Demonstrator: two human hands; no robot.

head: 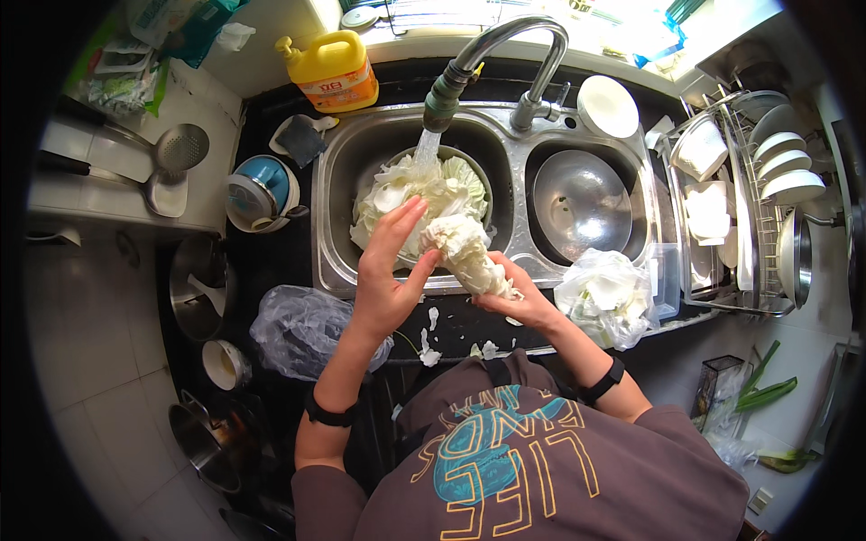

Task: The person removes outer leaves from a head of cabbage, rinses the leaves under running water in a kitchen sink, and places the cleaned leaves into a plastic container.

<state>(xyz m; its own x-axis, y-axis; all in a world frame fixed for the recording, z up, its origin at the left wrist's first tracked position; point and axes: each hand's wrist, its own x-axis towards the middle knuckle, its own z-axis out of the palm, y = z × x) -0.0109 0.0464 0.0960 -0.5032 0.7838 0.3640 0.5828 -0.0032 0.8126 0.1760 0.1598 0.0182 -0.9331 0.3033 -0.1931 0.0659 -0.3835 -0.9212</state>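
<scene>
My right hand [514, 291] grips the lower end of a pale cabbage core [463, 253] with ragged leaf remains, holding it above the front rim of the sink. My left hand [392, 270] is raised at the core's left side, fingers apart, its thumb at or very near the core; contact is hard to tell. Beyond both hands, torn cabbage leaves [392, 186] fill a round bowl [486, 177] in the left basin [338, 203]. Water [426, 145] runs onto them from the faucet [443, 95]. The bowl's near side is largely hidden by leaves and hands.
An upturned metal wok or bowl [582, 203] lies in the right basin. Bagged cabbage scraps [605, 291] sit at the front right, a crumpled plastic bag [298, 331] at the left. Leaf bits [427, 348] dot the counter edge. A dish rack [737, 297] and yellow detergent jug [338, 74] flank the sink.
</scene>
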